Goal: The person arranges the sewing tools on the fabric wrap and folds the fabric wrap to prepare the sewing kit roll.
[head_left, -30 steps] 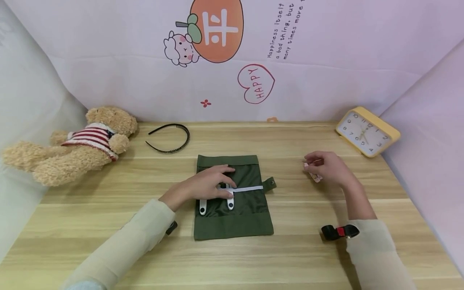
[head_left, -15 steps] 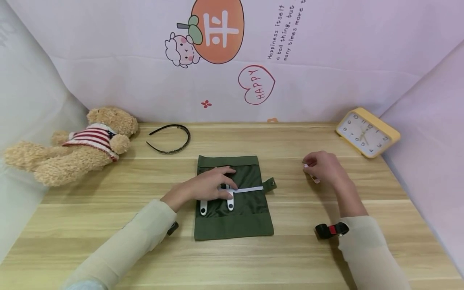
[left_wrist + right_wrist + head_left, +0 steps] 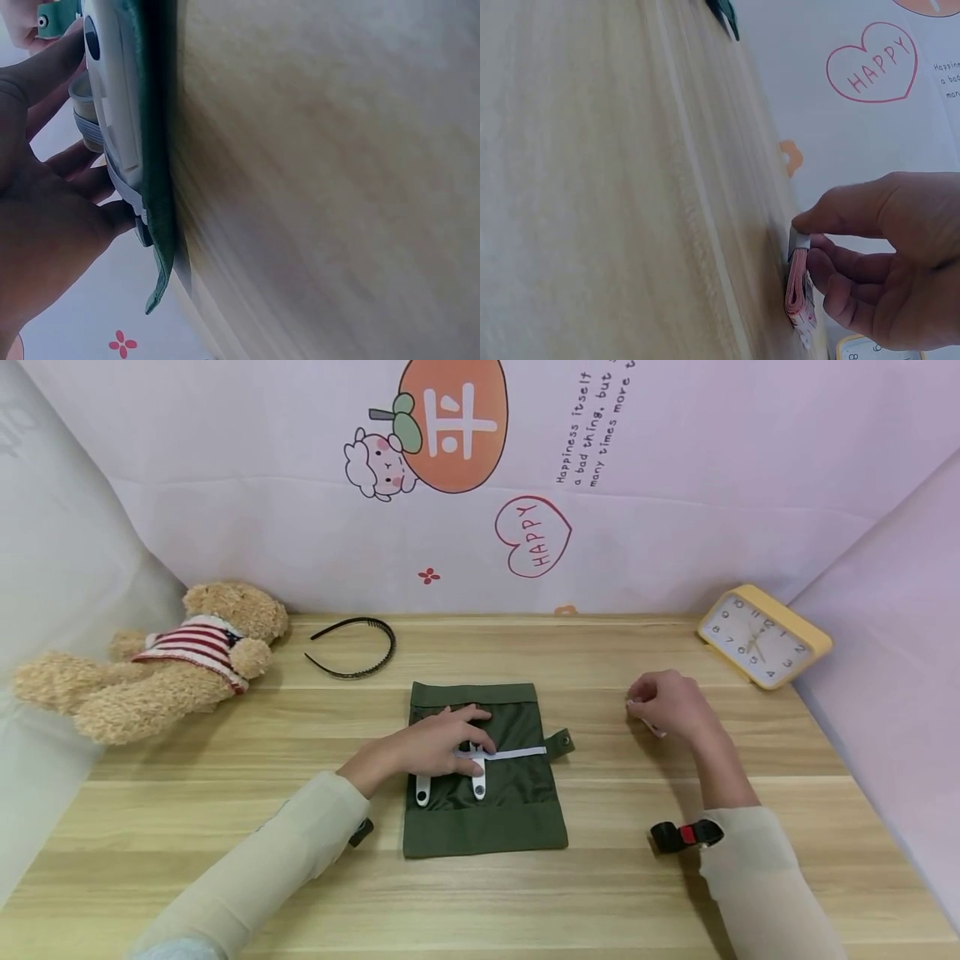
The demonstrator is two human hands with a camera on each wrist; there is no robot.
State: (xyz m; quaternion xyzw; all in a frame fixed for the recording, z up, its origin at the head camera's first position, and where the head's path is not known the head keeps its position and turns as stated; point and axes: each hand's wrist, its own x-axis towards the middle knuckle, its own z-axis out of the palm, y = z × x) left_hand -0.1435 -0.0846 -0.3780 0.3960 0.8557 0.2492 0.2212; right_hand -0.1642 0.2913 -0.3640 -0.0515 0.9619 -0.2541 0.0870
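Observation:
On the table lies a dark green fabric pouch (image 3: 517, 785), unfolded, with a white elastic strap (image 3: 517, 752) across its middle. Two white tools with dark round dots, one nearer the middle (image 3: 479, 781) and one at the left (image 3: 423, 789), sit on it under the hand. My left hand (image 3: 435, 743) rests over them with fingers spread; its fingertips touch the pouch and the strap. A pale cup-shaped piece (image 3: 88, 124) shows under the strap in the left wrist view. To the right, my right hand (image 3: 671, 706) pinches a folded pink measuring tape (image 3: 799, 289) by its whitish end, low at the tabletop.
A yellow alarm clock (image 3: 765, 635) stands at the back right. A black headband (image 3: 375, 647) lies at the back left, beside a teddy bear (image 3: 172, 660) in a striped shirt. A printed white cloth (image 3: 637, 552) hangs behind the table.
My right hand has turned slightly and shifted a little left at the wrist, now covering more of the measuring tape. My left hand stays at the same place on the pouch.

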